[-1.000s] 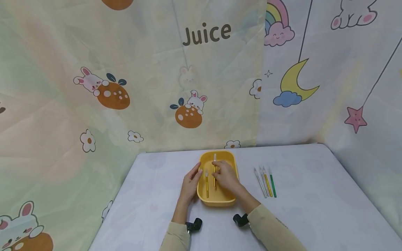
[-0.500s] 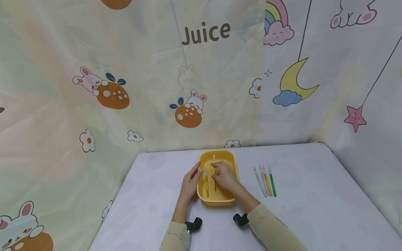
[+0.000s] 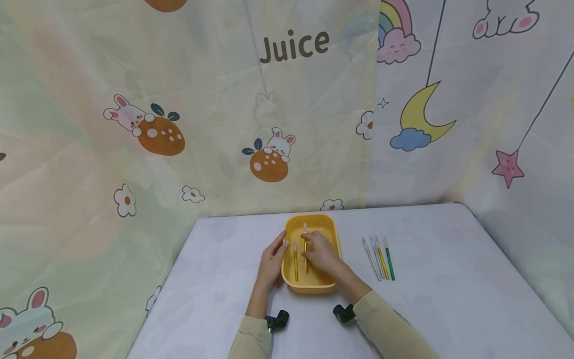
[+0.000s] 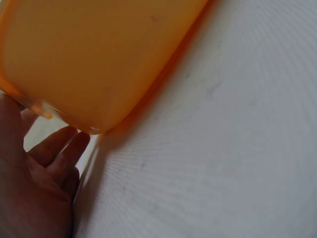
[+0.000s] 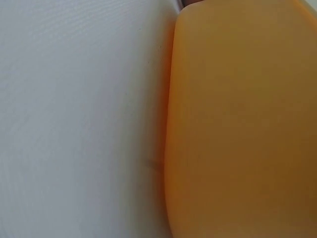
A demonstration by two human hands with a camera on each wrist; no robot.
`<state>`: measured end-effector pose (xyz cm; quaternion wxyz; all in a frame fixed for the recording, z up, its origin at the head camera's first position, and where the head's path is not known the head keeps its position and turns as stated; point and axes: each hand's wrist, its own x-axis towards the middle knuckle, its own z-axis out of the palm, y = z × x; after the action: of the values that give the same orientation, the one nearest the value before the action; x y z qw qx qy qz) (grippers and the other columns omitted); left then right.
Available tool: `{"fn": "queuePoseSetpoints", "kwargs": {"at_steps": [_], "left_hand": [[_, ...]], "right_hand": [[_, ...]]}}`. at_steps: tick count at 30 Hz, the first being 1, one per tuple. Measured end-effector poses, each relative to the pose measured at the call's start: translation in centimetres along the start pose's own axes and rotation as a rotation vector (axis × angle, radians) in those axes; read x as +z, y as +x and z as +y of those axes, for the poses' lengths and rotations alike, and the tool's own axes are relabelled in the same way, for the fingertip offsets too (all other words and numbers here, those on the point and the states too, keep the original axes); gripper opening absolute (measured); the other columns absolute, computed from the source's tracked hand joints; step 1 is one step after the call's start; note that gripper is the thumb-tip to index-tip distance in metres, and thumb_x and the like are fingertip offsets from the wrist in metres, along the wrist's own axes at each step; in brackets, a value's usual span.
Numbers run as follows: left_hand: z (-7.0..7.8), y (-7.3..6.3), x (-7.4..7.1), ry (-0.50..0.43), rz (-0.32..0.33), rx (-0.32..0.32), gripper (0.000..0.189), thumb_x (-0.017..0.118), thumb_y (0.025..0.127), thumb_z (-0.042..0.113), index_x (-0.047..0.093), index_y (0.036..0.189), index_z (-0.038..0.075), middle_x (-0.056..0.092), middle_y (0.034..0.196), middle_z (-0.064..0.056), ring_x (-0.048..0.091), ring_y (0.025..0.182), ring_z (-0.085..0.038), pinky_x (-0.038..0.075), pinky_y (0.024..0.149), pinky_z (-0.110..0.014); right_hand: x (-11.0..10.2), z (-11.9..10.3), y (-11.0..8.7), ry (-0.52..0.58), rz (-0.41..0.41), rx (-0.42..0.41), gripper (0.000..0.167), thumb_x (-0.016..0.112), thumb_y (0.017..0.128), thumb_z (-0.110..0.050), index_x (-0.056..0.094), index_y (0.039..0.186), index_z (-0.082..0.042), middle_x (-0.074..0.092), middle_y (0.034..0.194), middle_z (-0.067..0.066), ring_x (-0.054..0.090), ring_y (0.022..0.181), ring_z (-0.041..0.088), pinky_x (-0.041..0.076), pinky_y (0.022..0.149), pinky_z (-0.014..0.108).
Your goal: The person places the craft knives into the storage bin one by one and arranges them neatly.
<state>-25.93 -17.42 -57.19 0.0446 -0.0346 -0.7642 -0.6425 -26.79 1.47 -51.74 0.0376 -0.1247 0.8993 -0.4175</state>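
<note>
A yellow rectangular tray (image 3: 314, 286) stands on the table, and a slim yellow pen-like stick (image 3: 296, 267) with a pale tip lies in its left part. My left hand (image 3: 271, 262) holds the tray's left side, thumb at the rim; in the left wrist view its fingertips (image 4: 81, 141) touch the outer wall. Reaching over the tray's right side, my right hand (image 3: 322, 252) pinches a second yellow pen-like stick (image 3: 306, 262) with a whitish upper end. Whether this stick touches the tray's floor cannot be told. The right wrist view shows the tray's outer wall (image 5: 242, 124) but no fingers.
To the right of the tray, several similar slim sticks (image 3: 378, 262) lie side by side, silver, yellow and green, with pale tips pointing away. A pale cloth (image 3: 448, 299) covers the table. Printed fabric walls (image 3: 224, 164) rise behind and at the sides.
The pinched stick and my right hand's fingers have shifted very slightly left and toward me within the tray. My left hand stays where it was.
</note>
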Motion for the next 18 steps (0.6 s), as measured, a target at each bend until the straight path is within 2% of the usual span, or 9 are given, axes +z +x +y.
{"fn": "queuePoseSetpoints", "kwargs": {"at_steps": [9,18], "left_hand": [[0.09,0.06,0.05,0.006,0.002,-0.006,0.044,0.059,0.106,0.042,0.057,0.149,0.034,0.052,0.157,0.010,0.043,0.151,-0.019,0.038,0.124,-0.044],[0.09,0.00,0.01,-0.006,-0.006,0.008,0.046,0.059,0.106,0.042,0.056,0.151,0.031,0.051,0.158,0.010,0.042,0.152,-0.019,0.035,0.125,-0.045]], "right_hand": [[0.12,0.16,0.09,-0.035,-0.034,-0.005,0.050,0.080,0.091,-0.008,0.065,0.138,-0.003,0.064,0.127,0.013,0.056,0.089,0.019,0.052,0.078,0.032],[0.20,0.12,-0.05,-0.075,-0.093,-0.050,0.052,0.082,0.087,-0.004,0.065,0.136,0.002,0.065,0.123,0.016,0.056,0.098,0.023,0.054,0.094,0.043]]}}
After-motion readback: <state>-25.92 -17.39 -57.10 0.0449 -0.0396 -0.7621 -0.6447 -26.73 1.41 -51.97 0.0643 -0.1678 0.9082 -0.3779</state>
